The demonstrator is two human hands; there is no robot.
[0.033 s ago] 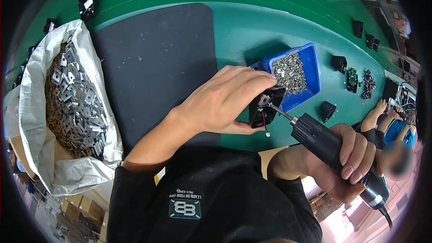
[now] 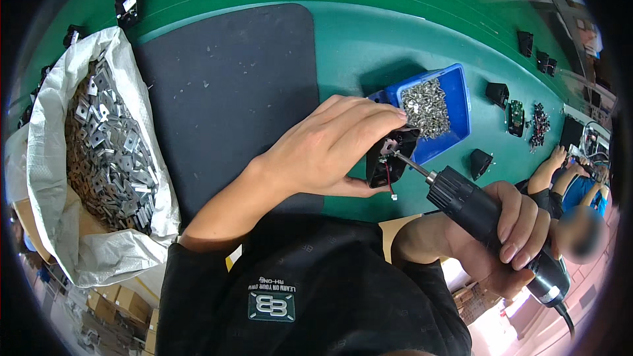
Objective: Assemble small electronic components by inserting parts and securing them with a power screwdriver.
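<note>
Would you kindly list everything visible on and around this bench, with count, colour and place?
Small housing: one, black, held at centre.
Electric screwdriver: one, black, bit against the housing.
Bin: one, blue, holding silver screws, right of centre.
Mat: one, dark grey, on the green table.
Sack: one, white, full of grey metal plates, far left.
Loose housings: several, black, along the right and top edges.
Co-worker's arm: one, far right.
Left hand: grips the housing.
Right hand: grips the screwdriver.

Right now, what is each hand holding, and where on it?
The left hand grips the small black housing around its top and sides. The right hand wraps the black electric screwdriver at mid-body, its bit in the housing.
</note>
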